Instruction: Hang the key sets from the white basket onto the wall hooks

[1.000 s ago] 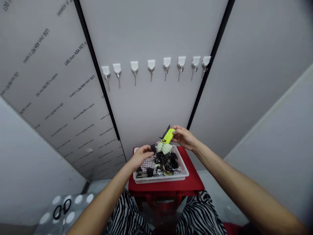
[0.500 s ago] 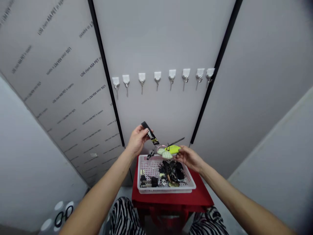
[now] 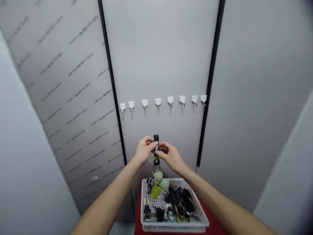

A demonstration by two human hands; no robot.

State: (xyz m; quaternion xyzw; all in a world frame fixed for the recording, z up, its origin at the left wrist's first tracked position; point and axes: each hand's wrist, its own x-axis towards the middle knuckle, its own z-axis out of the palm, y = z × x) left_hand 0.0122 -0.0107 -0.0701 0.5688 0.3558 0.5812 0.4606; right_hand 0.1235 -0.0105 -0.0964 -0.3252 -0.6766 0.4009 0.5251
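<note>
My left hand (image 3: 144, 149) pinches the upper part of a black wrist strap keychain (image 3: 156, 150) that carries white lettering and a yellow patch. From the other side my right hand (image 3: 170, 157) grips the same strap a little lower, thumb across its front. Under the strap dangles a metal ring with a yellow-green tag (image 3: 155, 190), pale green checked puffy charms (image 3: 164, 184) and a dark grey figure charm (image 3: 150, 185). These hang over the left back part of a white plastic basket (image 3: 174, 226), which holds a jumble of keys and key fobs (image 3: 179, 204).
A row of several white adhesive hooks (image 3: 158, 101) runs across the grey panel ahead, above my hands. Black strips (image 3: 212, 71) edge that panel on both sides. The basket stands on a red stool or small table (image 3: 138, 225). Walls rise at left and right.
My right hand has let go of the yellow-green tag and moved up left onto the strap. The strap is now upright, its charms hanging down. The view has tilted up.
</note>
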